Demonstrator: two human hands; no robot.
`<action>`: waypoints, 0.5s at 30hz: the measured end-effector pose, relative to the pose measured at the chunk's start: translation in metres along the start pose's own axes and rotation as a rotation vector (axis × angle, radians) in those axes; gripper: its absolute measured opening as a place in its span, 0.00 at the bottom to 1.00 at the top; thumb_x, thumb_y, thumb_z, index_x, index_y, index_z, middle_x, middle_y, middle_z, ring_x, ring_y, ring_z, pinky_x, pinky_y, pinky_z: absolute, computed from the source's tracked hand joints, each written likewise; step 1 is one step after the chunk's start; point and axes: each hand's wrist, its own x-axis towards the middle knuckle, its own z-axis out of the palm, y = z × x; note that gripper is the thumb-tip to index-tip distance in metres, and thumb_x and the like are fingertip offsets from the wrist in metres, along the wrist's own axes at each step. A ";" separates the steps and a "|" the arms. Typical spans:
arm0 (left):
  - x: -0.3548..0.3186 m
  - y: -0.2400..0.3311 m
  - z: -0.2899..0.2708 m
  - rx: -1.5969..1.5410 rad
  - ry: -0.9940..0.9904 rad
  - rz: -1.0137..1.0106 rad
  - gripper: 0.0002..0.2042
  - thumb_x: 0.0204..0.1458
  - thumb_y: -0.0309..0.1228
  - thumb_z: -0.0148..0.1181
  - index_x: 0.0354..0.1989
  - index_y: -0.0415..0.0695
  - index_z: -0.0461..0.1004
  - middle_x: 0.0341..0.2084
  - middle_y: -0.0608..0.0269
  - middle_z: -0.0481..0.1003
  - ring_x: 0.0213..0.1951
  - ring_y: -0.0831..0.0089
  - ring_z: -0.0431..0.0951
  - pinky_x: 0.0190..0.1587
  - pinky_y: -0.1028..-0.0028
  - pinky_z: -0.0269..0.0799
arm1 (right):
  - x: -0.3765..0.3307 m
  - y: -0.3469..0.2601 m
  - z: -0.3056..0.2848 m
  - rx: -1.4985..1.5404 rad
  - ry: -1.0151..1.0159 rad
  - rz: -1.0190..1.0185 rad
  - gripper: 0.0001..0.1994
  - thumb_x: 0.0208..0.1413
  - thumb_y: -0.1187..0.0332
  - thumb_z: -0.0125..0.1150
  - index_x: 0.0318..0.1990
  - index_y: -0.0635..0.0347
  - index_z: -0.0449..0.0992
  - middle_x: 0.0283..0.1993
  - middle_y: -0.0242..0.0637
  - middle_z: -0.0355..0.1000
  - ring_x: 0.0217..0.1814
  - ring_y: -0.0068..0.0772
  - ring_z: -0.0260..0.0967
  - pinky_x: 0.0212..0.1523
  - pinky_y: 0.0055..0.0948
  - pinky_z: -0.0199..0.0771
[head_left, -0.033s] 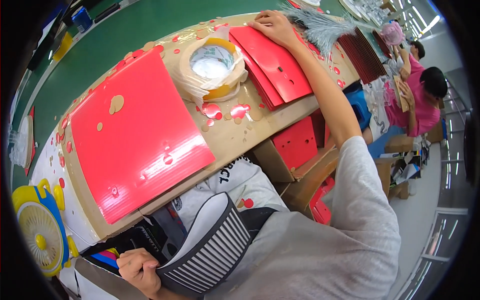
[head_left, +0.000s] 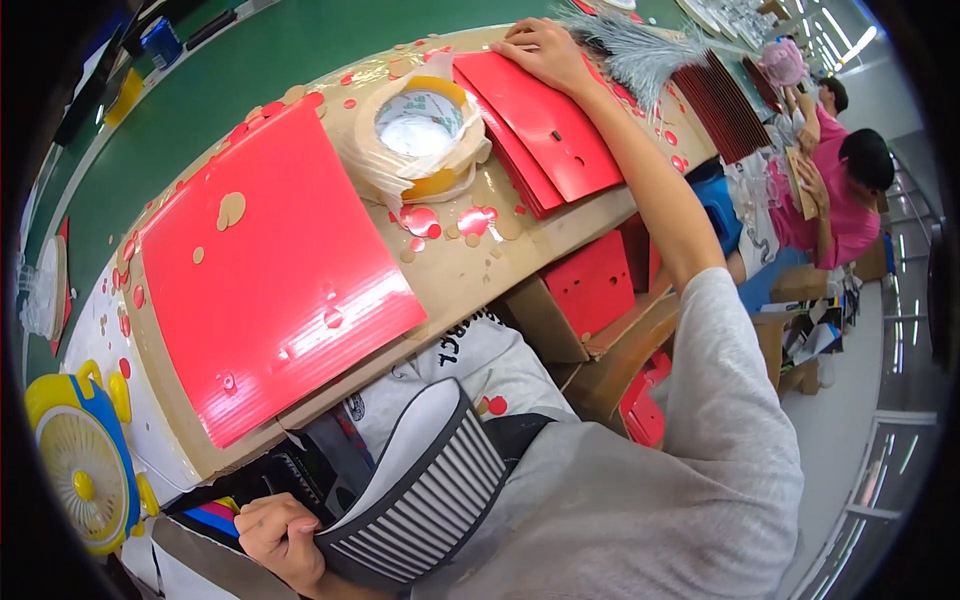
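Observation:
My right hand (head_left: 545, 55) lies across the far end of a stack of red plastic sheets (head_left: 560, 145), its fingers stretched loosely over the edge and its thumb hidden. The top sheet has small punched holes. Low at the left, my left hand (head_left: 280, 540) is closed in a fist beside a curved black-and-white ribbed band (head_left: 420, 500); whatever the fist holds, if anything, is hidden. A larger red sheet (head_left: 275, 260) lies on the cardboard-covered table (head_left: 465, 285) at the left. Between the sheets sits a roll of tape (head_left: 425, 125) in torn wrapping.
Red and brown punched discs (head_left: 232, 208) are scattered about. A yellow-and-blue fan (head_left: 85, 470) stands at the left edge. Under the table, an open carton (head_left: 545, 320) holds red sheets. Silvery tinsel strands (head_left: 645, 60) lie beyond my right hand. A person in pink (head_left: 850, 220) works farther right.

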 end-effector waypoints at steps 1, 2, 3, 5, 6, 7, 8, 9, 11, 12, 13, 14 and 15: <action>0.006 0.005 0.008 0.020 0.028 0.031 0.24 0.60 0.41 0.59 0.13 0.40 0.66 0.08 0.65 0.64 0.11 0.75 0.63 0.19 0.77 0.56 | 0.003 0.002 0.000 -0.003 0.004 0.008 0.16 0.60 0.53 0.60 0.44 0.51 0.85 0.42 0.36 0.79 0.47 0.36 0.74 0.52 0.35 0.70; 0.010 0.010 0.016 0.033 0.055 0.065 0.25 0.61 0.42 0.58 0.13 0.40 0.66 0.07 0.66 0.63 0.11 0.75 0.62 0.18 0.77 0.54 | 0.003 0.007 -0.005 -0.022 0.047 0.008 0.17 0.61 0.54 0.58 0.47 0.55 0.83 0.44 0.40 0.79 0.49 0.38 0.74 0.53 0.35 0.70; 0.012 0.013 0.020 0.027 0.047 0.074 0.25 0.61 0.42 0.58 0.13 0.40 0.66 0.07 0.66 0.63 0.11 0.75 0.62 0.18 0.77 0.54 | 0.004 0.011 -0.011 -0.042 0.091 0.006 0.18 0.63 0.55 0.56 0.49 0.60 0.81 0.46 0.45 0.79 0.51 0.39 0.74 0.53 0.36 0.71; 0.016 0.016 0.027 -0.080 -0.038 0.103 0.26 0.60 0.43 0.58 0.12 0.40 0.66 0.07 0.67 0.63 0.11 0.76 0.62 0.18 0.77 0.54 | -0.011 0.018 -0.042 -0.077 0.201 0.051 0.14 0.61 0.61 0.61 0.45 0.63 0.81 0.48 0.46 0.77 0.53 0.38 0.72 0.55 0.34 0.69; 0.010 0.019 0.024 -0.068 -0.026 0.076 0.26 0.60 0.42 0.59 0.11 0.41 0.65 0.07 0.67 0.63 0.11 0.76 0.62 0.19 0.77 0.56 | -0.016 -0.010 -0.064 0.045 0.150 0.319 0.18 0.61 0.54 0.59 0.45 0.59 0.82 0.44 0.43 0.78 0.49 0.36 0.74 0.52 0.35 0.71; 0.006 0.019 0.024 -0.075 -0.028 0.086 0.26 0.60 0.42 0.59 0.11 0.41 0.65 0.07 0.67 0.63 0.11 0.76 0.62 0.19 0.77 0.56 | -0.030 -0.031 -0.093 0.140 0.101 0.589 0.21 0.60 0.47 0.57 0.46 0.54 0.84 0.40 0.41 0.80 0.45 0.34 0.77 0.50 0.36 0.72; 0.005 0.013 0.026 -0.050 -0.013 0.070 0.26 0.59 0.42 0.59 0.11 0.40 0.66 0.07 0.66 0.63 0.12 0.76 0.63 0.19 0.77 0.57 | -0.052 -0.036 -0.108 0.059 0.005 0.679 0.24 0.60 0.45 0.56 0.46 0.56 0.83 0.40 0.44 0.80 0.44 0.35 0.77 0.49 0.36 0.73; 0.003 0.010 0.027 -0.022 0.003 0.054 0.25 0.58 0.41 0.60 0.11 0.40 0.66 0.07 0.66 0.64 0.12 0.75 0.63 0.20 0.77 0.58 | -0.072 -0.034 -0.115 -0.019 -0.089 0.768 0.26 0.60 0.43 0.55 0.47 0.58 0.82 0.39 0.48 0.80 0.43 0.36 0.78 0.48 0.37 0.74; -0.001 0.006 0.026 -0.053 -0.030 0.041 0.25 0.58 0.41 0.60 0.11 0.39 0.67 0.07 0.65 0.64 0.12 0.75 0.64 0.20 0.77 0.57 | -0.114 -0.013 -0.110 0.095 -0.198 0.987 0.30 0.56 0.41 0.55 0.47 0.61 0.82 0.39 0.51 0.80 0.46 0.52 0.78 0.51 0.39 0.75; -0.001 0.004 0.026 -0.066 -0.055 0.008 0.25 0.57 0.41 0.61 0.12 0.38 0.67 0.07 0.65 0.65 0.12 0.74 0.64 0.19 0.77 0.57 | -0.126 -0.013 -0.104 0.088 -0.187 0.991 0.30 0.56 0.41 0.55 0.47 0.61 0.82 0.39 0.51 0.80 0.46 0.52 0.78 0.51 0.39 0.75; -0.003 0.004 0.028 -0.066 -0.056 0.012 0.25 0.57 0.41 0.61 0.12 0.38 0.67 0.07 0.65 0.65 0.12 0.74 0.64 0.19 0.77 0.57 | -0.138 -0.019 -0.095 -0.042 -0.161 0.942 0.30 0.57 0.41 0.55 0.47 0.62 0.81 0.38 0.51 0.80 0.45 0.50 0.78 0.50 0.40 0.74; -0.005 0.005 0.028 -0.027 -0.042 0.025 0.24 0.57 0.40 0.61 0.12 0.38 0.68 0.07 0.64 0.65 0.12 0.74 0.64 0.20 0.76 0.57 | -0.143 -0.028 -0.090 -0.170 -0.132 0.893 0.29 0.58 0.41 0.55 0.47 0.62 0.81 0.37 0.51 0.79 0.44 0.48 0.78 0.49 0.41 0.73; -0.007 0.005 0.028 0.013 -0.027 0.038 0.23 0.57 0.40 0.61 0.13 0.37 0.69 0.08 0.63 0.65 0.12 0.74 0.64 0.20 0.76 0.57 | -0.142 -0.031 -0.090 -0.169 -0.126 0.895 0.29 0.58 0.41 0.55 0.47 0.62 0.81 0.37 0.51 0.79 0.44 0.48 0.78 0.49 0.41 0.73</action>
